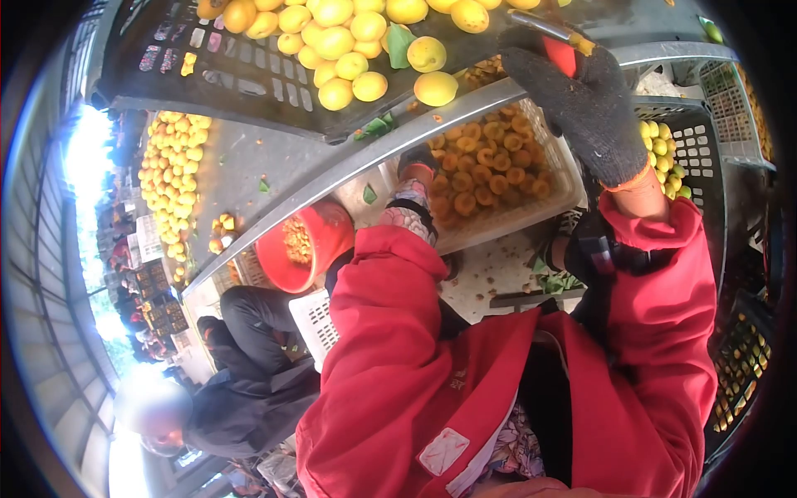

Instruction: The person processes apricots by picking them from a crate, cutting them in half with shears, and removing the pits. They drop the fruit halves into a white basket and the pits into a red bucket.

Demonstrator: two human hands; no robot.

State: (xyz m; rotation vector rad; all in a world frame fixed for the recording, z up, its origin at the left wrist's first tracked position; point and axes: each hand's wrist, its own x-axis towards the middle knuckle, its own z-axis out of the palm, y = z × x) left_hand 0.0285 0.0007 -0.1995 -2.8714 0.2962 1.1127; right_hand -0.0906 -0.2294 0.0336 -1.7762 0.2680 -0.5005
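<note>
My right hand point(585, 108), in a dark knit glove with an orange cuff, is closed on a slim knife-like metal tool point(554, 31) above the metal table edge. A yellow bit clings near the tool's tip, and a red patch point(561, 56) shows between thumb and fingers. My left hand point(418, 158), also in a dark glove, is low by the table edge at the left side of a pale plastic crate point(498, 231). Its fingers are mostly hidden. Halved apricots point(490, 170) fill the crate. Whole apricots point(336, 41) lie in a black crate point(207, 112) on the table.
A red bucket point(332, 228) with orange pieces stands left of the pale crate. More apricots point(174, 170) are heaped on the table's far left. Another black crate point(706, 149) of fruit is at right. A person in dark clothes point(249, 407) sits at my left.
</note>
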